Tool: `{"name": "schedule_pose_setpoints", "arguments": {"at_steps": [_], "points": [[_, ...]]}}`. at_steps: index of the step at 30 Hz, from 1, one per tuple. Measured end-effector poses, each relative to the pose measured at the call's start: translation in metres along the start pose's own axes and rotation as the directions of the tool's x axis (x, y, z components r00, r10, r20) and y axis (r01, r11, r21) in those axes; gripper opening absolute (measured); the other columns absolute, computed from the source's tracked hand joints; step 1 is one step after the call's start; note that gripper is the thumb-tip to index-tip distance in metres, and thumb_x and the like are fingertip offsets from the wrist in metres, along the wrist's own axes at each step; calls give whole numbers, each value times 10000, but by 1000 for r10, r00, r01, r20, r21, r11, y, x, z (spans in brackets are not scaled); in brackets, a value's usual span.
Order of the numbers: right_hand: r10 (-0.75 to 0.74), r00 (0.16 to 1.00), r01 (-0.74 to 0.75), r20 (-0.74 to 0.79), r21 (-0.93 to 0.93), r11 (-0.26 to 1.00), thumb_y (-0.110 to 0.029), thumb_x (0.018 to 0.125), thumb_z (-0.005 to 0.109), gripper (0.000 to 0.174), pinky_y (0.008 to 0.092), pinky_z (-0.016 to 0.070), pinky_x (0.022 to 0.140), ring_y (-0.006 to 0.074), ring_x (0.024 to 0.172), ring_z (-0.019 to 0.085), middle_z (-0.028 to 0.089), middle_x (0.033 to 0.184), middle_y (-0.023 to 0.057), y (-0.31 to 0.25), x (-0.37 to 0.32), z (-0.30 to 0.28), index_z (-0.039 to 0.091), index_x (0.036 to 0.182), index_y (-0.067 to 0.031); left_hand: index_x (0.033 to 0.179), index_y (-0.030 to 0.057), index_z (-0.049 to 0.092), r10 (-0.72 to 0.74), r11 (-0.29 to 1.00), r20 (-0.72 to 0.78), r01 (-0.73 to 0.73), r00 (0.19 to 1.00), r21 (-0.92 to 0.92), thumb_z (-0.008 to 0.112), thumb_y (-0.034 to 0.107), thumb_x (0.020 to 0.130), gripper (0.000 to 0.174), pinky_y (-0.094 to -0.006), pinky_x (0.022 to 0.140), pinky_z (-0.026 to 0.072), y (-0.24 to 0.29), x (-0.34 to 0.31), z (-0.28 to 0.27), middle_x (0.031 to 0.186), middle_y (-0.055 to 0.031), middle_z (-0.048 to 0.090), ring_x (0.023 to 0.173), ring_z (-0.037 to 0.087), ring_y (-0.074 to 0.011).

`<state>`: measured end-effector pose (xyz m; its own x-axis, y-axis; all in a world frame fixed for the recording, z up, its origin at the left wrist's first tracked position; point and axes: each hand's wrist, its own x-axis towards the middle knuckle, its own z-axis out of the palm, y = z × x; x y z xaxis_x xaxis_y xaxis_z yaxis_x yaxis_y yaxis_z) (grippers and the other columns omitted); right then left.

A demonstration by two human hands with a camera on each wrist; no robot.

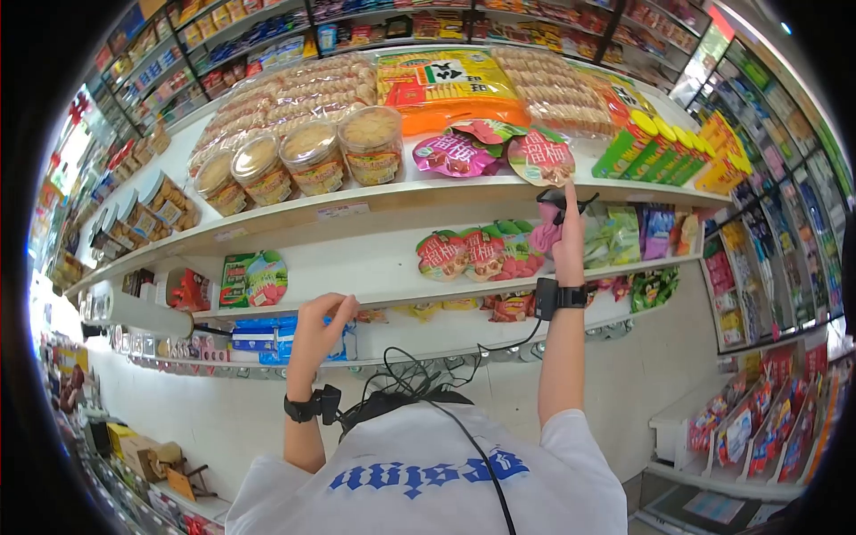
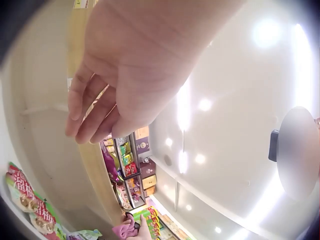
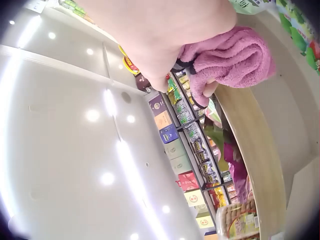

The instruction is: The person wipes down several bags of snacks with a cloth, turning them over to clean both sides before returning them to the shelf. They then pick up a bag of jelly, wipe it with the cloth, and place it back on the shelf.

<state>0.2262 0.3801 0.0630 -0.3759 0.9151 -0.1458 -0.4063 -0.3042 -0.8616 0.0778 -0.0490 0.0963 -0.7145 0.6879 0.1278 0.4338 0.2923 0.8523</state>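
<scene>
My right hand [image 1: 571, 241] grips a pink cloth [image 1: 546, 228] at the front edge of the upper shelf [image 1: 428, 192], just below a round red-and-beige packet [image 1: 542, 157]. Whether a finger touches that packet I cannot tell. In the right wrist view the folded pink cloth [image 3: 242, 57] bulges from under the right hand [image 3: 170, 30], with a fingertip showing beside it. The left hand [image 1: 318, 330] is raised before the lower shelf and holds nothing; in the left wrist view the fingers of the left hand [image 2: 130, 65] hang loosely bent.
Clear tubs [image 1: 310, 162], purple packets [image 1: 453, 154] and green boxes [image 1: 644, 150] line the upper shelf. Round red packets [image 1: 443, 255] and a green packet [image 1: 266, 278] stand on the shelf below. Black cables [image 1: 419, 366] loop between the forearms. Another rack [image 1: 758, 419] stands at the right.
</scene>
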Motion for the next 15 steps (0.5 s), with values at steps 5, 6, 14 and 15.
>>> {"name": "schedule_pose_setpoints", "arguments": {"at_steps": [5, 6, 14, 15], "points": [[-83, 997, 83, 8, -46, 995, -219, 856, 785, 256, 286, 492, 543, 137, 640, 646, 688, 831, 35, 10, 32, 9, 673, 963, -16, 919, -62, 697, -116, 991, -81, 121, 990, 58, 607, 155, 978, 242, -269, 655, 516, 9, -13, 3, 788, -120, 723, 718, 698, -159], [-74, 997, 74, 34, -17, 997, -205, 852, 784, 256, 287, 495, 549, 143, 647, 650, 689, 840, 38, 11, 34, 9, 669, 978, -13, 919, -62, 698, -147, 986, -93, 153, 985, 59, 606, 155, 978, 242, -269, 657, 519, 9, -15, 3, 793, -119, 725, 720, 700, -160], [-72, 997, 74, -28, 91, 993, -193, 813, 796, 431, 308, 530, 755, 162, 931, 651, 644, 1098, 69, 6, 9, -11, 592, 1144, -8, 957, -41, 705, -106, 989, -128, 118, 986, 84, 608, 152, 975, 216, -270, 636, 504, 15, -19, 5, 812, -115, 731, 724, 695, -156], [-99, 991, 108, -86, 103, 989, -195, 822, 792, 420, 310, 527, 773, 160, 948, 647, 643, 1102, 68, 3, 2, -12, 597, 1143, -6, 960, -39, 706, -108, 990, -127, 118, 986, 74, 610, 152, 974, 214, -271, 636, 503, 15, -17, 6, 810, -115, 730, 721, 692, -155]]}}
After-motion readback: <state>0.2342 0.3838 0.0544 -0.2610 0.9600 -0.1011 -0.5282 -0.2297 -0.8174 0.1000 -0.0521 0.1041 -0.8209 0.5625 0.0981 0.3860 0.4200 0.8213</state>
